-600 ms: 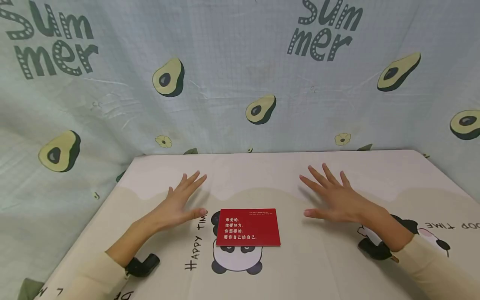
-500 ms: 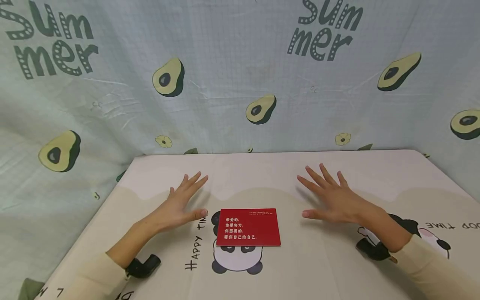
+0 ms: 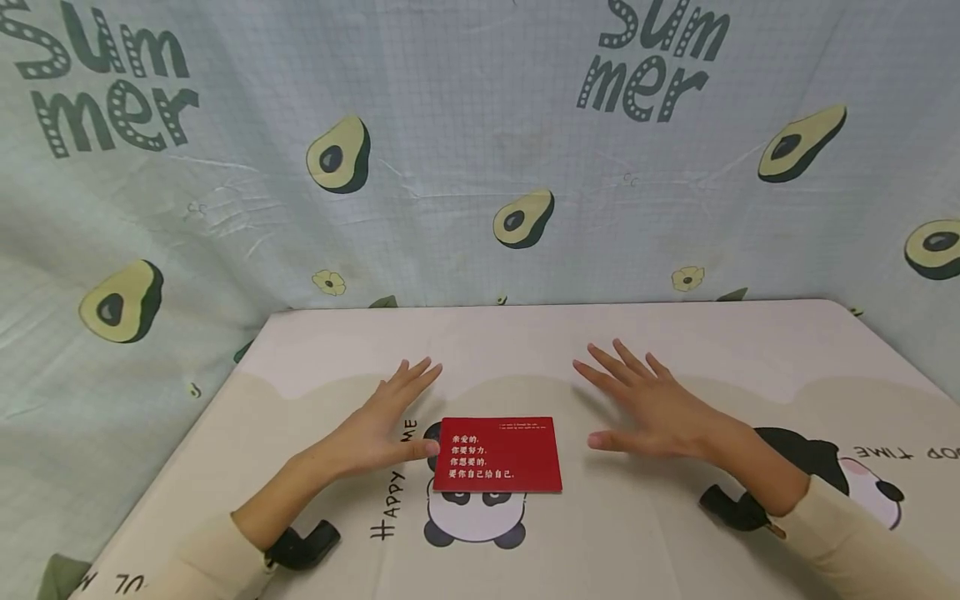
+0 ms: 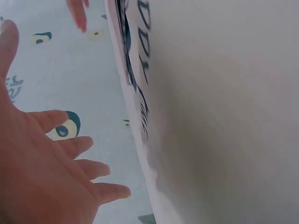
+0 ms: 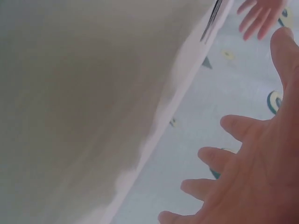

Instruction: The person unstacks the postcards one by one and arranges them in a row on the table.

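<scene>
Closing in from both sides, the hands had drawn nearer the red card (image 3: 497, 454) than they were half a second earlier. Head view: the left hand (image 3: 382, 425) had slid inward over the worktop (image 3: 637, 533), fingers straight and spread, its thumb tip now at the card's left edge, touching or just short of it; earlier that thumb sat clearly apart from the card. The right hand (image 3: 648, 408) had also shifted inward, fingers straight and fanned, thumb pointing at the card's right edge but a gap remained. The card itself had not moved: it lay flat over the head of the printed panda (image 3: 472, 517), white lettering up. Black wrist mounts showed beneath both cream sleeves. The avocado-print cloth (image 3: 480, 167) hung behind. Left wrist view: the left hand (image 4: 42, 172) appeared palm-side, fingers extended and holding nothing, the worktop's edge (image 4: 140, 116) running beside it; card not in view. Right wrist view: the right hand (image 5: 252, 177) likewise flat and unloaded, the other hand's fingertips (image 5: 257, 18) visible far off; card not in view. Judgement: the two hands were converging on the card with the left leading, so a pickup or slide seemed to be starting, with no grip formed yet.
</scene>
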Demonstrator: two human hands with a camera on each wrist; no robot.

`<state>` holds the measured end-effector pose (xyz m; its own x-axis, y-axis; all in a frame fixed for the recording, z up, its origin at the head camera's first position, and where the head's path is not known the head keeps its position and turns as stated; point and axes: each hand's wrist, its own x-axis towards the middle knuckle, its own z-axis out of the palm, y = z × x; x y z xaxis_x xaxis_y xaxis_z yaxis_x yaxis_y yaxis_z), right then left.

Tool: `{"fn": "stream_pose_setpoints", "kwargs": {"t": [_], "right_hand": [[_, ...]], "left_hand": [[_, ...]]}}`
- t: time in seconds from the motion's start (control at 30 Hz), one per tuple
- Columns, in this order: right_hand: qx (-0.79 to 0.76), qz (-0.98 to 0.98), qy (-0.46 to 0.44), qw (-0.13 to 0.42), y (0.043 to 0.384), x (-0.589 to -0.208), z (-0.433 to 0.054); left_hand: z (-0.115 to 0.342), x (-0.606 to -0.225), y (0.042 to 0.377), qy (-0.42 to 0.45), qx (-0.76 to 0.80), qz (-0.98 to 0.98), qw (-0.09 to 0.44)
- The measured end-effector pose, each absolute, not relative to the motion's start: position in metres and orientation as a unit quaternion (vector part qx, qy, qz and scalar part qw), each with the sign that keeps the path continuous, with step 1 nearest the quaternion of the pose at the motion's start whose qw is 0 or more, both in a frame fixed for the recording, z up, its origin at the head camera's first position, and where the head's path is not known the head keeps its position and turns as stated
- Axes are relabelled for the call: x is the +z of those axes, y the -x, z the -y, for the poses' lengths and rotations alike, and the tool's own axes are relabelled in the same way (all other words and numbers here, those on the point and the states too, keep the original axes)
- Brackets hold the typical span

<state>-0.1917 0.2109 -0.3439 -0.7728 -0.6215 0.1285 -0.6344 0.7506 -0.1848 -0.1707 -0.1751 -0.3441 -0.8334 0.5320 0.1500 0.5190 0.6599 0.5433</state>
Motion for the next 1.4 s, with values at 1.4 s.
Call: {"fn": "stream_pose_setpoints", "kwargs": {"t": [1.4], "right_hand": [[0.187, 0.912, -0.342, -0.127, 0.168, -0.350, -0.147]], "left_hand": [[0.142, -0.364, 0.152, -0.261, 0.269, -0.924, 0.082]]}}
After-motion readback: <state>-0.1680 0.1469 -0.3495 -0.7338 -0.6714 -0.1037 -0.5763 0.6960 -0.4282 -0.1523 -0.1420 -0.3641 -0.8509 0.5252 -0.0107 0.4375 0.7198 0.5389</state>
